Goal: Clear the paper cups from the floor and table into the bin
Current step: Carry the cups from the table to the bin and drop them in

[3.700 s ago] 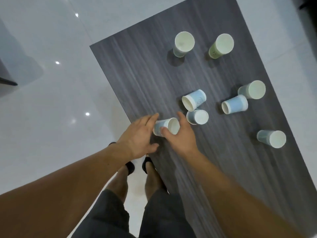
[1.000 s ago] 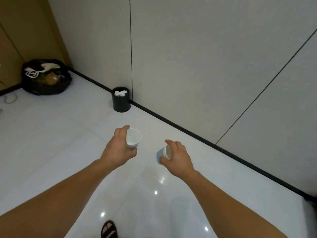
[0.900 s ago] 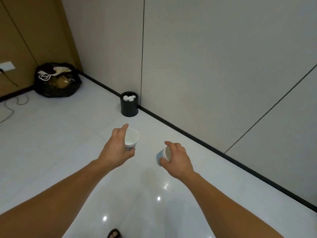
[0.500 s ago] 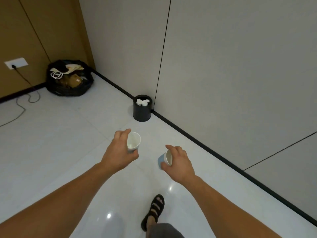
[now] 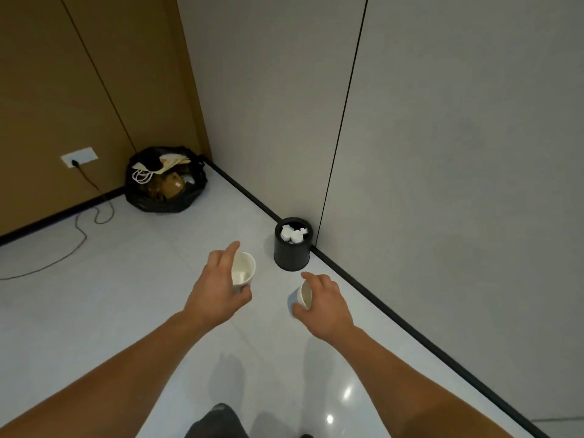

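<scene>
One pale glossy floor [image 5: 94, 311] meets two walls, a grey wall [image 5: 442, 121] and a brown wall [image 5: 63, 74]. One full black rubbish bag [image 5: 164, 197] sits in the corner between them. One small black bin [image 5: 290, 254] stands on the floor against the grey wall, with white cups [image 5: 292, 233] inside; their number cannot be told. Two hands are held out in front of the bin, apart from each other, each holding one cup above the floor. The left hand [image 5: 215, 292] curls thumb and fingers round the left-hand cup [image 5: 243, 273], mouth facing up. The right hand [image 5: 325, 305] grips the right-hand cup [image 5: 300, 298], tilted on its side. One wall socket [image 5: 77, 156] on the brown wall has one cable [image 5: 79, 235] trailing across the floor.
</scene>
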Available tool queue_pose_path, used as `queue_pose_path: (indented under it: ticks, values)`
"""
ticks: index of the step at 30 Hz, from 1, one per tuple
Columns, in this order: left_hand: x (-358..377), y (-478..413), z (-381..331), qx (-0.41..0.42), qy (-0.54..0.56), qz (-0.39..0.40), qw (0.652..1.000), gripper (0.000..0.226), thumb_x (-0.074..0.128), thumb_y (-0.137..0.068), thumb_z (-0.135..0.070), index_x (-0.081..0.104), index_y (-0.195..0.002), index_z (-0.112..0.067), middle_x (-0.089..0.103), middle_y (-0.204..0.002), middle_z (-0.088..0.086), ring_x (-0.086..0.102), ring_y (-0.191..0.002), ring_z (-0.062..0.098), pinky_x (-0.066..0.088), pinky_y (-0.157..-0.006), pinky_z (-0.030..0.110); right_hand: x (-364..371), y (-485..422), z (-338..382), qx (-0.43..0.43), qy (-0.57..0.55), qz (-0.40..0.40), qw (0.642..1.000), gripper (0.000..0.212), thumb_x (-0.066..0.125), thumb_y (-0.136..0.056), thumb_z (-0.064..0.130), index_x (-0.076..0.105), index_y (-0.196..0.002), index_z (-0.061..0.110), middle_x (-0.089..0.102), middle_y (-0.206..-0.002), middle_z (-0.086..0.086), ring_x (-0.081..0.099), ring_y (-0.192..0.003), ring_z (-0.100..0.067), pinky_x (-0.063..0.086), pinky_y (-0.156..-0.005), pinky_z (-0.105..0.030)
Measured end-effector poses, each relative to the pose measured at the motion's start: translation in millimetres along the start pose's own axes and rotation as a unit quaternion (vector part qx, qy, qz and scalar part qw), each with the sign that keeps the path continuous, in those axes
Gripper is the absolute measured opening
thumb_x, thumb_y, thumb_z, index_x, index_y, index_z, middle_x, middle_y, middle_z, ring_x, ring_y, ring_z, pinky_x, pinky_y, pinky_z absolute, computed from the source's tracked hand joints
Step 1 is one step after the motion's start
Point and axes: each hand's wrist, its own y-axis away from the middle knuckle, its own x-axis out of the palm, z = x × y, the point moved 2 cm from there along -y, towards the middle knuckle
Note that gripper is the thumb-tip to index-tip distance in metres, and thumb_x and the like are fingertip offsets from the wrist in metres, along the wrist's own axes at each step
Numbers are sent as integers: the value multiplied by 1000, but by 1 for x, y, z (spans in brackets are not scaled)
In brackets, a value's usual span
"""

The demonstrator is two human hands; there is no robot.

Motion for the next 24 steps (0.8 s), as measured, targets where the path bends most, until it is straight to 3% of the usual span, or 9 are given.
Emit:
queue_pose_path:
  ticks: [15, 24]
  values:
    - [39, -321, 32, 103, -4, 93, 990, 81, 73, -77, -29, 29, -145, -24, 34, -134, 3, 47, -115, 25, 46, -92, 35, -15, -265, 8, 56, 41, -20, 997, 71, 62, -86, 48, 34, -147, 25, 43, -137, -2, 41, -121, -21, 41, -101, -33]
    - [97, -467, 42, 103, -5, 176, 979, 79, 73, -80, -23, 30, -146, -22, 34, -137, 4, 46, -118, 24, 47, -94, 35, -7, -396, -37, 131, 33, -4, 991, 73, 64, -86, 48, 30, -146, 26, 40, -141, -1, 40, -125, -19, 44, -100, -31]
